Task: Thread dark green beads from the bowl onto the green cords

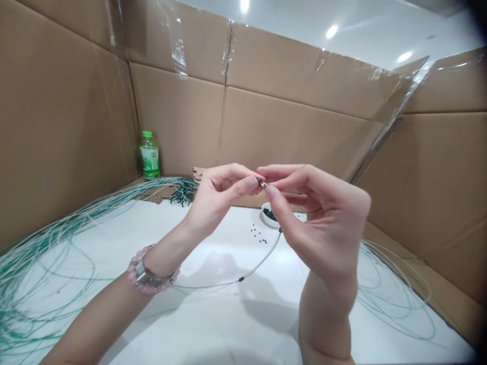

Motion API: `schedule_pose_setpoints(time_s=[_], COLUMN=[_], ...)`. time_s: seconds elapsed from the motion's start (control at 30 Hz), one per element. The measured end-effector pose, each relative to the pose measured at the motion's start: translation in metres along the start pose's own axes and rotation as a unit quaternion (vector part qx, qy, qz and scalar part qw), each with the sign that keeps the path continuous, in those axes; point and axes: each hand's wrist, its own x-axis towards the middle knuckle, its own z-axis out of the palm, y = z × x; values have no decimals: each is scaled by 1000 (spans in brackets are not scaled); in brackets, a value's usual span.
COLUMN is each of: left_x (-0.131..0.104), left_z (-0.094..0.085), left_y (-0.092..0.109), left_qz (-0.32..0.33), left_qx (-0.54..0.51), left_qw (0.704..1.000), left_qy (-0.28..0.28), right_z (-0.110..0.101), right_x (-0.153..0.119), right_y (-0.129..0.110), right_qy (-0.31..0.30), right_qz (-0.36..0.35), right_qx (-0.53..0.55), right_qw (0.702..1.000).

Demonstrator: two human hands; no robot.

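Observation:
Both hands meet in mid-air above the white table, fingertips almost touching. My left hand (224, 195) is closed in a pinch on a small dark green piece (259, 180). Thumb and fingers of my right hand (312, 203) are pinched on a small pale, shiny piece (265, 185) right beside it; its exact kind is too small to tell. A thin grey-white wire (262, 262) curves up from the table and passes behind my right hand. On it sit a black bead-like part (241, 279) and a dark part (280, 230). Whether the wire reaches my fingertips is hidden.
Behind my right hand stands a white bowl (266, 219) of dark pieces, with several tiny black bits (259, 234) beside it. Green and white wires (49, 253) sprawl left; more wires (395, 299) lie right. A green bottle (150, 157) stands near the cardboard walls (289, 137).

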Motion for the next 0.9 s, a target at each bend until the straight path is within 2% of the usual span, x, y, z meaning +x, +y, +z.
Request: schedule_pose_setpoints(time_s=[0.4, 0.63, 0.9], left_x=[0, -1, -1], left_z=[-7, -7, -8], left_y=[1, 12, 12], left_qz=[31, 35, 35], left_qx=[44, 119, 134], left_qw=[998, 991, 989], left_qy=[-43, -47, -49], right_z=[-3, -5, -5], right_x=[0, -1, 0], right_y=[1, 4, 6], right_qy=[-32, -45, -47], right_qz=[-7, -22, -20], right_qx=[-13, -14, 7], right_qw=[999, 999, 999])
